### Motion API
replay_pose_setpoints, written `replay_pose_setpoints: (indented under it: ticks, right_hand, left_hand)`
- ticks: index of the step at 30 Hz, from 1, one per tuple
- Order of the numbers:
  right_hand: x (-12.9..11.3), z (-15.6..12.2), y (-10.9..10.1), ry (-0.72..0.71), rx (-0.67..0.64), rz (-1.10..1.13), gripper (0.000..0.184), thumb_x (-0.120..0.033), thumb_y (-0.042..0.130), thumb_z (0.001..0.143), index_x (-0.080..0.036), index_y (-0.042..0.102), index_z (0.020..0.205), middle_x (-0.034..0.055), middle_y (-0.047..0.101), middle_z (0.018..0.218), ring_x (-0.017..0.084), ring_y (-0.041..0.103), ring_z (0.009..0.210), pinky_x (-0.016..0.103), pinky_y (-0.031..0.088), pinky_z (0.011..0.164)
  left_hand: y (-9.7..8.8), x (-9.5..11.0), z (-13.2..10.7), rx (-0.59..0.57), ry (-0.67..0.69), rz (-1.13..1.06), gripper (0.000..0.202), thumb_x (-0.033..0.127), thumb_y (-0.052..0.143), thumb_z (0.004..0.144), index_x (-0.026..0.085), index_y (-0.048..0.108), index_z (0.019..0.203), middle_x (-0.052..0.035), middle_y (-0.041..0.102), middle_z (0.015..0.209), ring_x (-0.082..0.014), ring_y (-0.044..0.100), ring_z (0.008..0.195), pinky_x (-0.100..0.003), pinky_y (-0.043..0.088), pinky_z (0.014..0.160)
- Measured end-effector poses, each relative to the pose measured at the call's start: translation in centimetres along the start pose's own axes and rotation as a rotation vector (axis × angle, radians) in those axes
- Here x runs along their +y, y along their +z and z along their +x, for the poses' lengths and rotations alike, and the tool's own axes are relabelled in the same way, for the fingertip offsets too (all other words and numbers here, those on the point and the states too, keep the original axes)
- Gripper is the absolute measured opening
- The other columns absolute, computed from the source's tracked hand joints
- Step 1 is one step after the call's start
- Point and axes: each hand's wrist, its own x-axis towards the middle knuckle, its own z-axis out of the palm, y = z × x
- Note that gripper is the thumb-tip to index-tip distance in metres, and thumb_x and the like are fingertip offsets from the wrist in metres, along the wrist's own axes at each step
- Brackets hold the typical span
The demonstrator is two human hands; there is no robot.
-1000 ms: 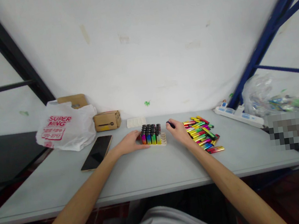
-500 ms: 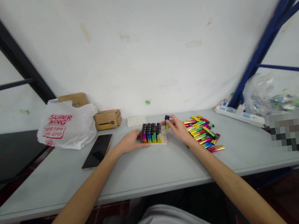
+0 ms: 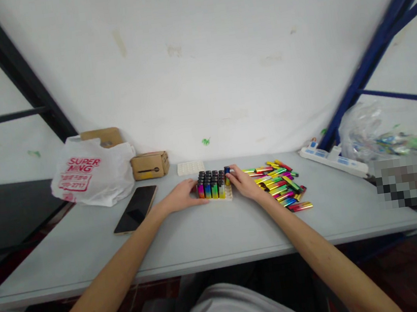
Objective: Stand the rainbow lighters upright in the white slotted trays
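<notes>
Right hand (image 3: 244, 183) pinches a blue and yellow lighter (image 3: 227, 174) upright by the white tray (image 3: 229, 194); left hand (image 3: 178, 197), fingers spread, touches the other side.

On a grey tabletop (image 3: 211, 237), the left hand (image 3: 182, 196) stayed at the left end of a pale tray (image 3: 229, 194), with the thumb near its front corner. In this tray, a block of colourful lighters (image 3: 211, 186) stood upright, with their black tops upward. The right hand (image 3: 245, 183) had one dark-topped lighter (image 3: 227, 175) in its grip, upright at the tray's right side; whether it was seated could not be told. To the right lay a loose heap of lighters (image 3: 281, 185). Behind was another pale tray (image 3: 190, 168), and on the left a phone (image 3: 136, 210), a cardboard box (image 3: 150, 165) and a white bag (image 3: 93, 173).
</notes>
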Motion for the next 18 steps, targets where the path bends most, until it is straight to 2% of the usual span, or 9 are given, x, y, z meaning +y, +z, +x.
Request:
replay_pose_setpoints:
  ticks: [5,8,10,12,14,16,18]
  right_hand:
    - [-0.5,0.1,-1.0,-0.034,-0.118,-0.095,0.017,-0.040,0.052,0.105,-0.025,0.059,0.107,0.0050,0.074,0.090,0.024,0.068,0.080,0.034,0.050,0.076]
    - [-0.6,0.2,-1.9,-0.042,-0.171,-0.146,0.014,-0.035,0.057,0.103,-0.023,0.064,0.107,0.0090,0.079,0.102,0.026,0.072,0.092,0.036,0.053,0.084]
    - [-0.6,0.1,-2.6,-0.060,-0.210,-0.172,0.015,-0.033,0.063,0.100,-0.022,0.069,0.107,0.0106,0.080,0.109,0.027,0.073,0.098,0.039,0.054,0.090]
    - [-0.6,-0.1,-3.2,-0.078,-0.198,-0.161,0.020,-0.034,0.065,0.099,-0.022,0.073,0.112,0.0118,0.080,0.115,0.029,0.073,0.103,0.043,0.054,0.095]
    - [-0.3,-0.2,-4.0,-0.074,-0.115,-0.145,0.024,-0.036,0.064,0.101,-0.022,0.074,0.117,0.0128,0.079,0.118,0.030,0.074,0.108,0.045,0.054,0.099]
    - [0.1,-0.2,-4.9,-0.042,-0.021,-0.184,0.024,-0.035,0.061,0.102,-0.020,0.075,0.116,0.0145,0.079,0.118,0.031,0.074,0.109,0.046,0.053,0.101]
    - [0.9,0.1,-5.8,0.009,0.040,-0.278,0.022,-0.030,0.060,0.102,-0.018,0.075,0.113,0.0162,0.079,0.115,0.031,0.074,0.108,0.046,0.053,0.102]
  left_hand:
    - [0.0,0.2,0.0,-0.004,-0.011,0.005,0.063,0.076,0.078,0.072,0.019,0.071,0.098,-0.0105,0.073,0.098,-0.0342,0.070,0.094,-0.042,0.056,0.088]
    - [0.1,0.4,-0.1,-0.013,-0.025,0.005,0.061,0.075,0.078,0.073,0.019,0.070,0.097,-0.0112,0.074,0.099,-0.0356,0.070,0.096,-0.043,0.056,0.089]
    - [-0.2,0.5,-0.3,-0.030,-0.031,-0.005,0.063,0.073,0.079,0.071,0.018,0.071,0.103,-0.0130,0.074,0.105,-0.0371,0.070,0.100,-0.045,0.056,0.092]
    - [-1.5,1.0,-0.6,-0.042,-0.034,-0.030,0.075,0.070,0.084,0.067,0.017,0.069,0.117,-0.0146,0.074,0.115,-0.0378,0.070,0.107,-0.045,0.056,0.095]
    - [-3.5,2.2,-1.2,-0.018,-0.060,-0.051,0.090,0.071,0.088,0.060,0.018,0.065,0.129,-0.0151,0.072,0.122,-0.0366,0.070,0.108,-0.045,0.057,0.096]
    - [-5.7,4.4,-2.6,0.077,-0.100,-0.070,0.078,0.076,0.082,0.067,0.020,0.068,0.120,-0.0137,0.073,0.115,-0.0360,0.070,0.104,-0.048,0.057,0.095]
    - [-6.7,7.5,-5.4,0.097,-0.058,-0.235,0.059,0.077,0.071,0.082,0.024,0.071,0.107,-0.0118,0.074,0.107,-0.0344,0.070,0.103,-0.050,0.057,0.097]
